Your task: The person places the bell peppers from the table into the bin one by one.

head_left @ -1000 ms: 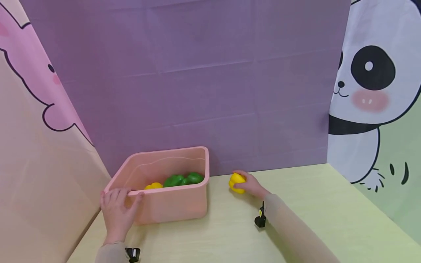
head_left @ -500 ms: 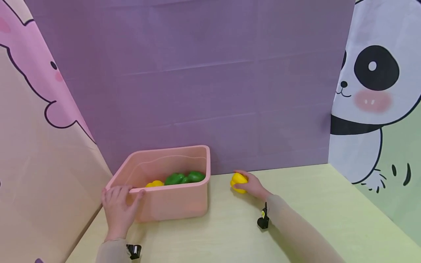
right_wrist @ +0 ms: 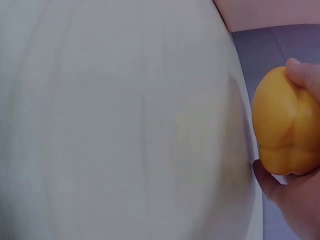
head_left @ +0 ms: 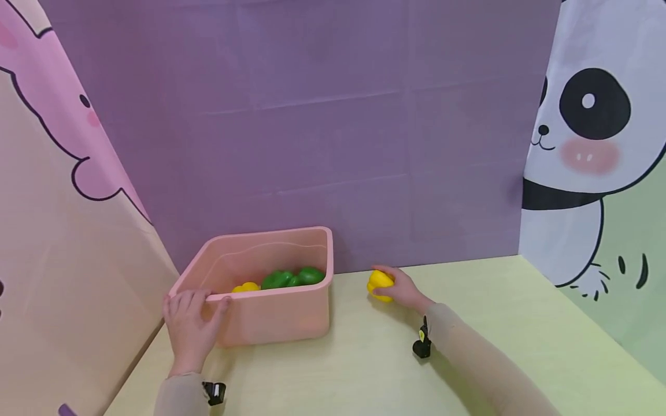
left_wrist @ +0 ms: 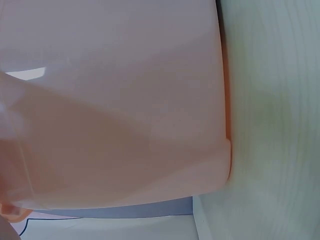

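Note:
A pink plastic bin [head_left: 276, 318] stands on the table toward the left, against the back wall. My left hand [head_left: 191, 332] holds its front rim near the left corner, with the thumb spread along the front. Inside lie green bell peppers [head_left: 278, 279] and a yellow bell pepper [head_left: 246, 287], their lower parts hidden by the bin's front wall. To the right of the bin, my right hand [head_left: 404, 289] grips another yellow bell pepper [right_wrist: 280, 120] between thumb and fingers, low over the table. The left wrist view is mostly filled by the bin's outer wall [left_wrist: 150, 100].
The pale wooden table [head_left: 322, 381] ends at a purple backdrop [head_left: 333, 133]. A side wall with a pink cartoon [head_left: 99, 179] rises close at left, and a panda-printed wall [head_left: 567, 231] stands at right. Black wrist cameras [head_left: 422, 344] sit on both wrists.
The head view shifts slightly. My left hand stays on the bin's rim and my right hand keeps its grip on the yellow bell pepper, almost in the same place.

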### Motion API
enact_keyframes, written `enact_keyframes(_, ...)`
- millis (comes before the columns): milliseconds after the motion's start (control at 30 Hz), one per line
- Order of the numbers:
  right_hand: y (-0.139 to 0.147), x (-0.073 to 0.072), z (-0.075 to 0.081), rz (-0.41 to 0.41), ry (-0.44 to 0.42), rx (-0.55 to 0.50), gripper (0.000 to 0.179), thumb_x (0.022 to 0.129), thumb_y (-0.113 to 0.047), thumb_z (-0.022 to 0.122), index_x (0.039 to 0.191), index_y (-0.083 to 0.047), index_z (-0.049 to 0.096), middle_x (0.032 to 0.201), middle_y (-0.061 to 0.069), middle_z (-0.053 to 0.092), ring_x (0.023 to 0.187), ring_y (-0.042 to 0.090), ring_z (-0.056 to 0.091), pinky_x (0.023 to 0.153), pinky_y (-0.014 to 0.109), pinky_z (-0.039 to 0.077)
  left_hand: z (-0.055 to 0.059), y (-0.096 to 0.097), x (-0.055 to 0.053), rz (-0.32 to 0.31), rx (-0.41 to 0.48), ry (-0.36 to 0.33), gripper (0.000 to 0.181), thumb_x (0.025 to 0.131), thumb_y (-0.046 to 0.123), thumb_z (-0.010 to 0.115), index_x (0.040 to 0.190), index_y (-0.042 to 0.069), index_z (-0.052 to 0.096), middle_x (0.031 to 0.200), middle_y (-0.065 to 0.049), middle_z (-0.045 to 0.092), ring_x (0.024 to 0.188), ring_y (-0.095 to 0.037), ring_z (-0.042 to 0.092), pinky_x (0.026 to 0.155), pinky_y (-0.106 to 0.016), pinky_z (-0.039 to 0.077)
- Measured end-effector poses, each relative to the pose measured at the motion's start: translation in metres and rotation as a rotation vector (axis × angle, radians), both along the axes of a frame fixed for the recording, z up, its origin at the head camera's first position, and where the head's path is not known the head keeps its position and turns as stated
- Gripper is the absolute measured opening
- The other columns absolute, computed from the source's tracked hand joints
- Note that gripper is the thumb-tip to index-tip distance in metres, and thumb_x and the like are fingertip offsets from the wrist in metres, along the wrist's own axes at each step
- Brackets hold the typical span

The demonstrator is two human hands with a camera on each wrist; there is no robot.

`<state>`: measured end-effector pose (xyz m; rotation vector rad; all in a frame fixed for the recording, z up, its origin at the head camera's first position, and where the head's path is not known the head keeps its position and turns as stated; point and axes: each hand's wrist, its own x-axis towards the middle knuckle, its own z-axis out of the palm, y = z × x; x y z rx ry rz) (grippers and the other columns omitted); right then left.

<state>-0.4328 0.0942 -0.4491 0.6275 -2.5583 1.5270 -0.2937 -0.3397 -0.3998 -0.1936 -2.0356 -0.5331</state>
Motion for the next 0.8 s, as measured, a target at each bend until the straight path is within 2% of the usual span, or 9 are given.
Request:
enact_keyframes(267,0.002,0.001,0.002,0.022,-0.013,-0.018,0.06,0.082,-0.014,0.077,0.137,-0.012,0.054,0.125,0.011,0.057,0.099,0.026,0.052,0.085,0.038,0.047,-0.001,0.0,0.0,-0.013,-0.004,0.011,0.051,0.089,0.052,0.061,0.098,0.001,0.062,0.095,-0.019,0.058,0.103,-0.041,0.045,0.111,-0.06,0.006)
enact_keyframes(800,0.009,0.001,0.017,0.036,-0.013,-0.028,0.06,0.081,-0.014,0.077,0.136,-0.012,0.054,0.121,0.011,0.058,0.097,0.025,0.053,0.082,0.036,0.048,0.0,0.0,0.001,-0.007,0.008,-0.005,0.052,0.088,0.051,0.062,0.1,0.001,0.063,0.097,-0.019,0.059,0.104,-0.041,0.044,0.113,-0.057,0.004)
